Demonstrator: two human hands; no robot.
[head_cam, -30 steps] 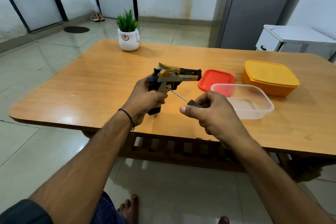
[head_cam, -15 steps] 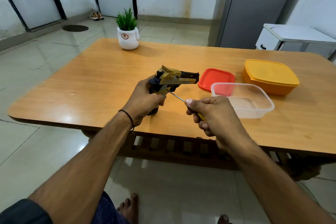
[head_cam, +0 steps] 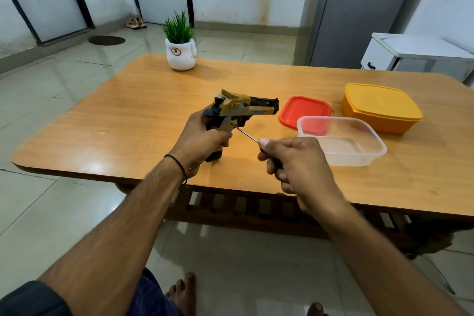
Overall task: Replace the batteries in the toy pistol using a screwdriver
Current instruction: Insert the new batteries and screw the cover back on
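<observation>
Your left hand (head_cam: 198, 140) grips the toy pistol (head_cam: 238, 110) over the counter (head_cam: 128, 115), right hand (head_cam: 298, 161) holds the screwdriver (head_cam: 246, 134), tip at the grip

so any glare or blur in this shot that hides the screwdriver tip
Head view: glare patches on the table near its front-left edge and on the floor, away from the work; right hand slightly blurred; screwdriver shaft sharp, tip against the toy pistol; wide-angle lens bows the frame edges.

Toy pistol (head_cam: 241, 110) left of lid (head_cam: 305, 110) and open tub (head_cam: 346, 160), lidded box (head_cam: 382, 110) farthest right, plant (head_cam: 180, 51) behind.
</observation>
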